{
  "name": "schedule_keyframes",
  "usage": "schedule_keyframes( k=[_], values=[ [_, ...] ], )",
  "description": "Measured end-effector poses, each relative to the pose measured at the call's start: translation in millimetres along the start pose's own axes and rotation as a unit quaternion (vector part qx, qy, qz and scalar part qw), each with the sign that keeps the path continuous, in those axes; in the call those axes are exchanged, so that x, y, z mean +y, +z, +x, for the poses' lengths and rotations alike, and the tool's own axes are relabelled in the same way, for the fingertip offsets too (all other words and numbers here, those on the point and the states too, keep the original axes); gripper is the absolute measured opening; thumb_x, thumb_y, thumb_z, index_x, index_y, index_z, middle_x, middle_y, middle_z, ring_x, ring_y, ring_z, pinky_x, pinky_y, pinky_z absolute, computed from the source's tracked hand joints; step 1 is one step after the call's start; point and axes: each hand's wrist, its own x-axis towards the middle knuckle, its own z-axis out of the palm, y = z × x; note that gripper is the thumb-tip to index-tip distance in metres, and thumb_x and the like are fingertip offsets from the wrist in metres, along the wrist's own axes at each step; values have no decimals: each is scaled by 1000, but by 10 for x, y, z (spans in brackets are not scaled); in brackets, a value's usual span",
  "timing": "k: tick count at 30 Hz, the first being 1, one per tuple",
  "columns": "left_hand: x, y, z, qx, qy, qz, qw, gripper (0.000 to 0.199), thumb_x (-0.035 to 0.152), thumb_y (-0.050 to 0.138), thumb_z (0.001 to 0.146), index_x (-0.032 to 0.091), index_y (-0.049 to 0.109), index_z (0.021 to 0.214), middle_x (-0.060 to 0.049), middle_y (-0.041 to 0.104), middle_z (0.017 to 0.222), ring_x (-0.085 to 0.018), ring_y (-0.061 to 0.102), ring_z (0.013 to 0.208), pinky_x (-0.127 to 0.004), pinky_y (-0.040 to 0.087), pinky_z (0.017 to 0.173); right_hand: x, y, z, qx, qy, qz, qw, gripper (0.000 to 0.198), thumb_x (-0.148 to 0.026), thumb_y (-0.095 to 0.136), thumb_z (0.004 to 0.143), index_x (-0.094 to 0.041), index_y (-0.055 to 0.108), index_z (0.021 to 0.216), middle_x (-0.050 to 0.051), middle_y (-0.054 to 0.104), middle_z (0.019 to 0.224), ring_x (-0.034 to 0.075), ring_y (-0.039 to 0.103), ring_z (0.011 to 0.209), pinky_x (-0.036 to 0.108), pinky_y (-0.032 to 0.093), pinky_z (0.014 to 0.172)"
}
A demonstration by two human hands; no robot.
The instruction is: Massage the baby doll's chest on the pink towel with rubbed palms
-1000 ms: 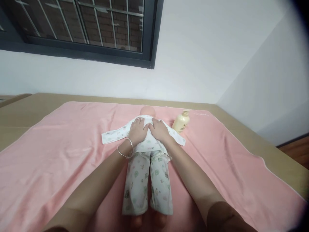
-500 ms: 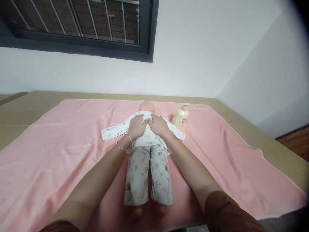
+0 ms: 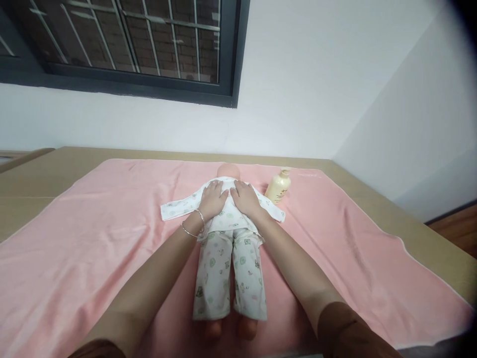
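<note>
The clothed doll (image 3: 231, 221) lies directly beneath both hands, its head toward twelve o'clock and feet toward six. The left hand (image 3: 213, 200) and right hand (image 3: 246, 199) rest flat and uncurled on its upper body, side by side, gripping nothing. A pale pump bottle (image 3: 278, 187) sits at two o'clock, near the doll, on the pink cloth (image 3: 93, 223).

Over my remote feed I see a plain room, home or training room I can't tell: white wall (image 3: 298, 89), barred window (image 3: 149, 44), doll (image 3: 231, 219) on pink-draped counter (image 3: 37, 184).
</note>
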Motion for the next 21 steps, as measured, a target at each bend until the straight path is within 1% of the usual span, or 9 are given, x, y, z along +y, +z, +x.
schedule_keyframes(
  k=[2, 4, 6, 9, 12, 14, 17, 19, 21],
  values=[
    [56, -63, -50, -34, -6, 18, 999, 57, 39, 28, 100, 10, 34, 149, -17, 29, 159, -31, 21, 149, -49, 20, 119, -33, -41, -16, -10, 4, -12, 1000, 53, -33, 25, 103, -6, 42, 145, 19, 44, 149, 26, 36, 141, 43, 22, 116],
    [119, -138, -125, -70, 8, 40, 997, 61, 39, 29, 100, 7, 29, 151, -21, 23, 160, -34, 17, 150, -51, 22, 117, -98, -116, -57, -31, 16, -29, 999, 55, -34, 24, 103, -4, 38, 147, 21, 42, 151, 28, 35, 142, 45, 22, 116],
    [183, -209, -221, -97, 30, 67, 993, 62, 36, 32, 98, 5, 27, 152, -23, 22, 160, -35, 19, 149, -51, 24, 116, -200, -213, -131, -59, 31, -49, 997, 57, -34, 24, 103, -2, 35, 148, 23, 40, 151, 30, 35, 142, 46, 23, 115],
    [259, -285, -346, -114, 50, 94, 988, 61, 27, 35, 95, 5, 29, 151, -24, 25, 159, -34, 25, 147, -49, 27, 115, -375, -332, -269, -98, 35, -79, 991, 60, -34, 29, 102, 0, 30, 151, 27, 36, 152, 33, 35, 142, 46, 24, 114],
    [269, -306, -360, -108, 57, 91, 988, 58, 22, 34, 93, 7, 34, 149, -22, 32, 156, -32, 32, 145, -48, 29, 115, -454, -329, -325, -112, 41, -83, 989, 61, -33, 32, 101, 0, 27, 152, 30, 30, 154, 35, 31, 144, 47, 23, 115],
    [224, -281, -300, -91, 56, 74, 992, 56, 21, 33, 94, 8, 37, 148, -20, 35, 156, -30, 32, 145, -47, 28, 115, -396, -253, -276, -88, 43, -56, 994, 60, -35, 28, 102, -2, 28, 152, 27, 28, 155, 33, 28, 146, 46, 22, 116],
    [122, -191, -182, -54, 50, 46, 996, 55, 29, 29, 98, 6, 35, 149, -19, 30, 158, -28, 24, 149, -46, 23, 118, -180, -108, -119, -44, 29, 1, 999, 59, -40, 21, 104, -6, 30, 152, 20, 27, 158, 30, 22, 148, 43, 18, 118],
    [79, -127, -135, -31, 44, 41, 998, 59, 36, 27, 100, 3, 31, 150, -21, 25, 160, -28, 20, 150, -45, 19, 120, -40, -54, -25, -42, 20, 26, 999, 59, -41, 20, 104, -7, 30, 152, 17, 25, 160, 27, 18, 150, 42, 15, 120],
    [81, -94, -133, -22, 37, 51, 998, 61, 37, 26, 101, 0, 30, 150, -22, 25, 159, -29, 19, 150, -45, 18, 121, 22, -64, 12, -55, 18, 29, 998, 60, -40, 21, 104, -6, 28, 152, 17, 23, 161, 27, 16, 150, 42, 14, 120]
  ],
)
